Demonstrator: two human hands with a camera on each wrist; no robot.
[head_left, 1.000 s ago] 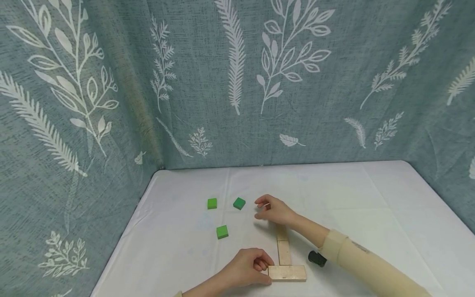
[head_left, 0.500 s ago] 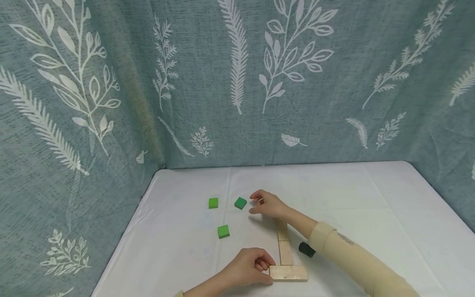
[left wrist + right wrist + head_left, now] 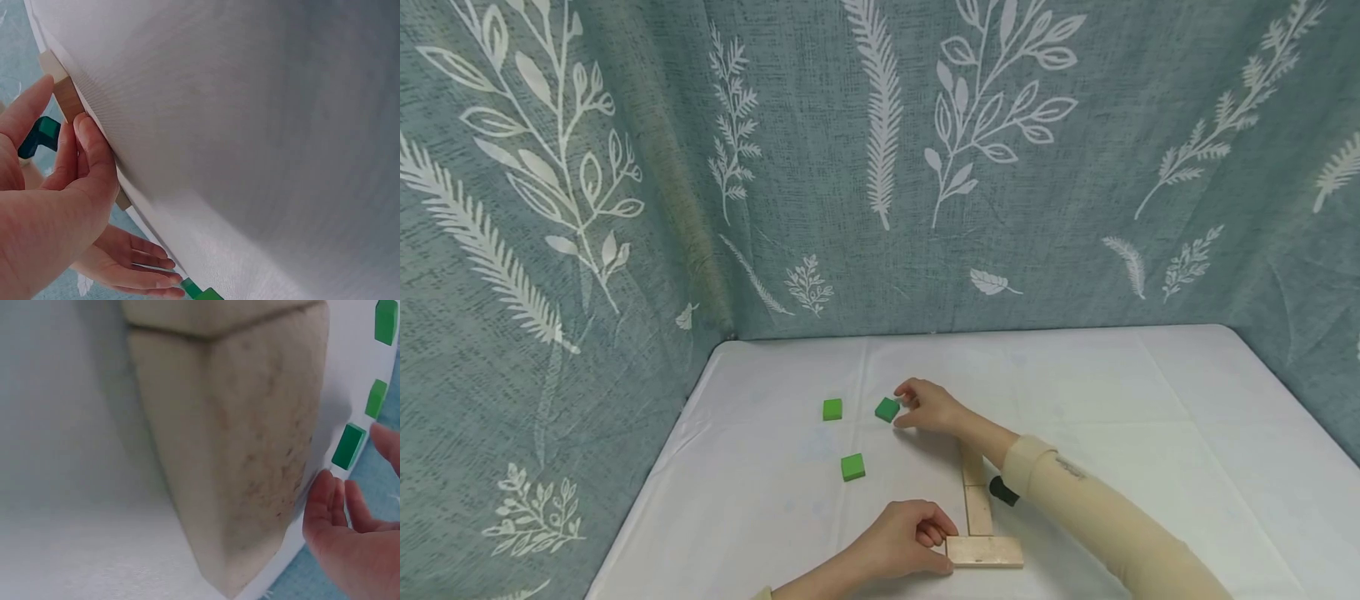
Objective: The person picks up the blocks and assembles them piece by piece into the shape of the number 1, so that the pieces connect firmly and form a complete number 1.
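At the near side of the table, my left hand (image 3: 904,540) pinches the left end of a pale wooden block (image 3: 985,552) between thumb and fingers; the left wrist view has this wooden block (image 3: 69,97) at the fingertips. My right hand (image 3: 929,407) is relaxed with thumb and fingers apart, right beside a dark green block (image 3: 887,409). In the right wrist view, the dark green block (image 3: 349,446) lies just off the fingertips. Two lighter green blocks lie to its left, a back one (image 3: 832,409) and a nearer one (image 3: 853,467).
A column of wooden blocks (image 3: 978,510) runs back from the pinched one, passing under the right forearm. Next to it lies a small black cylindrical object (image 3: 1003,491), partly behind the right sleeve (image 3: 1075,492). The table (image 3: 760,500) has a white cloth, with a patterned curtain (image 3: 820,167) behind.
My right hand has moved left and slightly away from me, up to the dark green block. My left hand stays at the wooden block.
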